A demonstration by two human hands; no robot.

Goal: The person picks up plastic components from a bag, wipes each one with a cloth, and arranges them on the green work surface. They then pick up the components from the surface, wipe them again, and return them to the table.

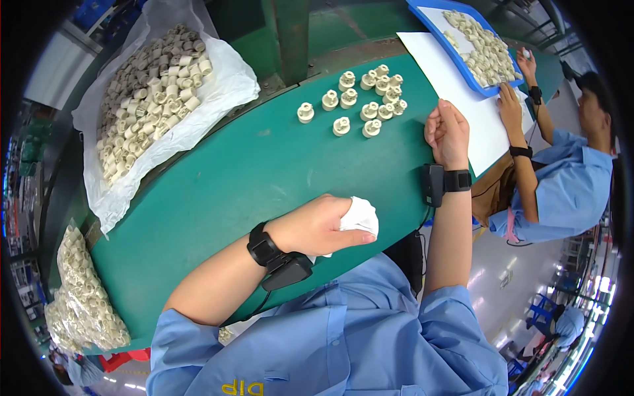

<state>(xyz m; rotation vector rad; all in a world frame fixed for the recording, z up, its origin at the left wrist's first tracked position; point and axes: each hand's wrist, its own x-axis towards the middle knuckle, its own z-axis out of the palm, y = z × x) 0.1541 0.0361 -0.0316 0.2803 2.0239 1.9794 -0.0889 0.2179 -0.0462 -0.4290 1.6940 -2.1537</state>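
My left hand (320,228) is closed round a crumpled white cloth (360,219) above the near side of the green table. The cloth bulges out between thumb and fingers, and a bit of white also shows below the hand. Farther right, my right hand (449,134) is raised at the table's right side with its fingers curled in. Whatever they hold, if anything, is hidden. Left of that hand, a loose group of small cream-coloured cylindrical parts (349,98) stands on the table, most of them upright with a narrower top.
An open white bag (231,79) full of similar cream parts lies at the far left of the green table (257,165). A clear bag of parts (86,297) sits at the near left. At right, a co-worker (561,178) reaches to a blue tray (456,56) on white paper (422,49).
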